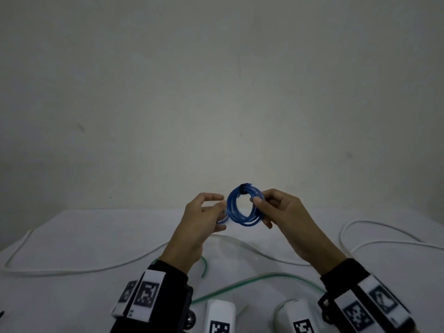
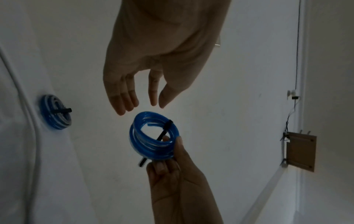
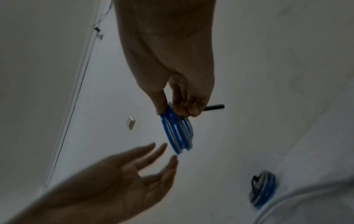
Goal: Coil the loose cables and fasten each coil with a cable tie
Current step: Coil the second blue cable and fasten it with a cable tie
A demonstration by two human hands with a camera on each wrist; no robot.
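In the head view, just below the frame's centre, the right hand (image 1: 276, 210) pinches a blue cable coil (image 1: 243, 205) held upright above the white desk (image 1: 72, 296). The coil is a tight ring of several translucent blue turns, bound at its top by a black cable tie (image 1: 243, 187). The left hand (image 1: 204, 217) is just beside the coil's left edge, fingers loosely spread, gripping nothing. A loose white cable (image 1: 72, 269) and a green cable (image 1: 252, 280) lie on the desk below.

In the left wrist view, the coil (image 2: 153, 139) sits at centre, the tie's black tail crossing its opening; the left hand's fingers (image 2: 124, 98) hang relaxed just above it. A second tied blue coil (image 2: 55, 112) lies at the left.

In the right wrist view, the right hand's thumb and fingers clamp the coil (image 3: 177, 133) edge-on at centre; the second coil (image 3: 263, 188) lies at lower right.
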